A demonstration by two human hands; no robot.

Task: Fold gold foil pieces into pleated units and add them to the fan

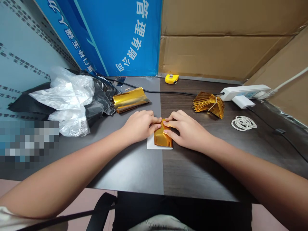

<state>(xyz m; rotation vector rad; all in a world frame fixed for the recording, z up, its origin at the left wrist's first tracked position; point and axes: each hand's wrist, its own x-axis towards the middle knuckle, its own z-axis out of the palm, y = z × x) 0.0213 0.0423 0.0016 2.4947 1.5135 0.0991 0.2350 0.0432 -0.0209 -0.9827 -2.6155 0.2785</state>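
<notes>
A folded piece of gold foil paper [163, 138] lies on a white sheet [151, 142] near the middle of the desk. At its upper left edge, my left hand [141, 125] has thumb and forefinger closed on the foil. My right hand [184, 130] grips its upper right side, thumb and fingers bent onto the surface. A stack of gold foil sheets [132, 100] rests beyond my left hand. Beyond my right hand sits a fanned bundle of folded gold foil [207, 103], bound by a pale band.
Crumpled clear and black plastic bags [72, 99] stand on the left. A yellow tape measure [171, 79] lies by the cardboard wall [216, 54]. On the right are a white power strip [250, 90] with a plugged-in charger and several white rubber bands [243, 123]. A black cable [173, 92] crosses the back.
</notes>
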